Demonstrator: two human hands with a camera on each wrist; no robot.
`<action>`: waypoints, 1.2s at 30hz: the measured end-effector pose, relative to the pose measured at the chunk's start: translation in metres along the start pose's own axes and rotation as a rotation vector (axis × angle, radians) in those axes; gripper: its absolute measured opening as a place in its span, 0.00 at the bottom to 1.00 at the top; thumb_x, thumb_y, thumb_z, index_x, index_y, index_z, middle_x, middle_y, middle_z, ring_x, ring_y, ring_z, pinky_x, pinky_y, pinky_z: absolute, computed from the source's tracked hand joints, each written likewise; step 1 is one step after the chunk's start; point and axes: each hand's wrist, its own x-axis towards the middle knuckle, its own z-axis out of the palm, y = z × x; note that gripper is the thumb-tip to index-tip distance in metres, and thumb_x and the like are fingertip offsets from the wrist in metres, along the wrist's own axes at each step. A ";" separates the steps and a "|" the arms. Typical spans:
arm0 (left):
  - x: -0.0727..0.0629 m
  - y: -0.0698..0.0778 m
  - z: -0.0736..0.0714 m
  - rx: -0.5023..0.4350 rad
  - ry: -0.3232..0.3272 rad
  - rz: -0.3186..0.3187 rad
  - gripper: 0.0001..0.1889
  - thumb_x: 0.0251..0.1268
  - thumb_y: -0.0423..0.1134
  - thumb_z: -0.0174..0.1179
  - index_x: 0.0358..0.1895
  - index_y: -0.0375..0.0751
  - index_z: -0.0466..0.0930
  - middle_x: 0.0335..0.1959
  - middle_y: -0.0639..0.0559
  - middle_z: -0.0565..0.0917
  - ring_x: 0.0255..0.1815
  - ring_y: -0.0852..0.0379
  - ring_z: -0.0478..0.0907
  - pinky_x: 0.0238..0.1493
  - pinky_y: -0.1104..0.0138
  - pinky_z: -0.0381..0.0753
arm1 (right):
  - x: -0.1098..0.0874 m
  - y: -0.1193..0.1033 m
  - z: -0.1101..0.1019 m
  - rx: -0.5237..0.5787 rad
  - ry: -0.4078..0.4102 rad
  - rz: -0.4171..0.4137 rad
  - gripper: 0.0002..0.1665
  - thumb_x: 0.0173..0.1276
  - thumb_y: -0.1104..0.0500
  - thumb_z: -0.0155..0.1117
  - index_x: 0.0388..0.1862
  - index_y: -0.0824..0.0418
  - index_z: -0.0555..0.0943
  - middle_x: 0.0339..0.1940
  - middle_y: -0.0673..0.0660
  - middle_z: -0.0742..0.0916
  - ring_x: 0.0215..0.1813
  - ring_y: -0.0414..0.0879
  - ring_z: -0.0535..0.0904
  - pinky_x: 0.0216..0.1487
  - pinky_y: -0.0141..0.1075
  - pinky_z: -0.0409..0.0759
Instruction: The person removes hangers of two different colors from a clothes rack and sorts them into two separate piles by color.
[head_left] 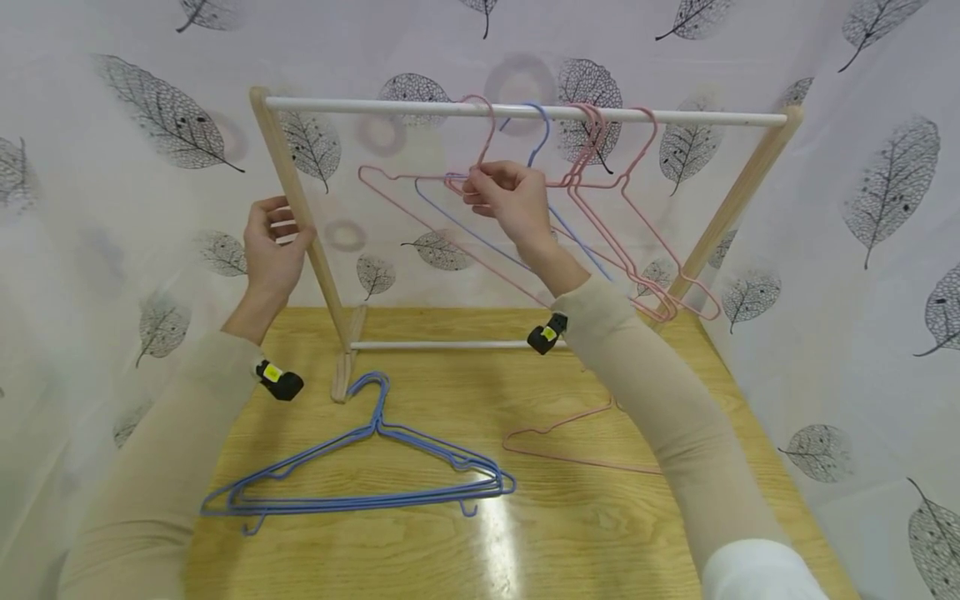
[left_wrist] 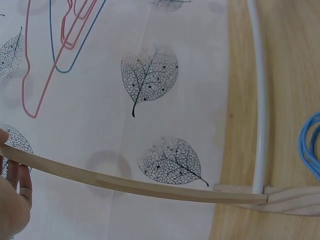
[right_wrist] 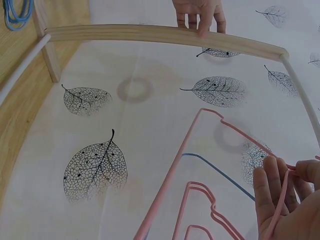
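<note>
- From my remote seat, I find the right hand (head_left: pixel 513 204) just above the centre of the head view, toward 12 o'clock, its thumb and fingers pinching a pink hanger (right_wrist: pixel 169 175) below the hook.
- That hanger is thin and smooth, with a rounded hook, a small dip near its corner and a long straight side sloping toward 4 o'clock.
- Its hook is up at the white bar (head_left: pixel 337 106); a blue hanger (head_left: pixel 547 125) is next along, then other pink hangers (head_left: pixel 654 129) toward 2 o'clock.
- I see the left hand (head_left: pixel 273 250) between 9 and 10 o'clock, gripping the wooden post (head_left: pixel 324 275) between thumb and fingers.
- Stacked blue hangers (head_left: pixel 360 503) lie on the table (head_left: pixel 420 567) around 7 o'clock, overlapping so I cannot count them.
- At 5 o'clock, a lone pink hanger (head_left: pixel 577 460) runs behind the right sleeve (head_left: pixel 660 400).
- The right hand and forearm hide part of the held hanger; both wrist views cut off its hook.
</note>
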 end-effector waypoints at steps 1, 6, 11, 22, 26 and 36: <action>0.000 0.000 0.000 -0.002 0.000 0.000 0.22 0.70 0.28 0.61 0.64 0.47 0.74 0.46 0.66 0.74 0.46 0.67 0.76 0.47 0.79 0.81 | -0.001 -0.001 -0.001 0.010 0.004 -0.002 0.17 0.78 0.59 0.66 0.57 0.70 0.84 0.37 0.51 0.92 0.39 0.40 0.91 0.50 0.37 0.92; -0.001 -0.001 0.000 -0.001 -0.002 0.003 0.22 0.71 0.28 0.61 0.64 0.46 0.74 0.46 0.66 0.74 0.46 0.67 0.76 0.47 0.79 0.80 | -0.005 -0.009 -0.006 0.059 0.021 -0.009 0.15 0.77 0.60 0.67 0.54 0.69 0.85 0.33 0.47 0.92 0.38 0.42 0.92 0.49 0.39 0.93; 0.000 -0.001 0.000 0.002 -0.002 0.001 0.22 0.71 0.29 0.61 0.65 0.46 0.74 0.46 0.66 0.74 0.46 0.67 0.76 0.47 0.78 0.80 | -0.013 -0.014 -0.014 0.097 0.038 -0.011 0.10 0.77 0.61 0.66 0.49 0.67 0.87 0.32 0.48 0.93 0.36 0.43 0.92 0.47 0.39 0.93; 0.000 -0.001 -0.001 0.015 -0.002 0.001 0.22 0.71 0.29 0.61 0.66 0.46 0.74 0.46 0.66 0.74 0.46 0.67 0.76 0.48 0.77 0.80 | -0.035 -0.027 -0.034 0.164 0.009 -0.068 0.06 0.76 0.63 0.67 0.46 0.64 0.88 0.34 0.51 0.94 0.35 0.43 0.93 0.44 0.35 0.93; 0.001 -0.001 -0.001 0.009 -0.002 0.000 0.22 0.71 0.29 0.61 0.65 0.46 0.74 0.46 0.66 0.74 0.46 0.67 0.76 0.47 0.78 0.81 | -0.046 -0.031 -0.041 0.175 0.002 -0.060 0.07 0.76 0.63 0.68 0.46 0.65 0.88 0.34 0.52 0.94 0.35 0.43 0.93 0.44 0.35 0.93; 0.001 -0.001 -0.001 -0.003 -0.007 -0.003 0.22 0.71 0.28 0.61 0.65 0.46 0.74 0.46 0.65 0.74 0.46 0.67 0.76 0.47 0.79 0.81 | -0.082 -0.025 -0.064 0.120 -0.049 -0.033 0.07 0.77 0.61 0.67 0.44 0.63 0.89 0.35 0.51 0.94 0.37 0.42 0.93 0.45 0.34 0.92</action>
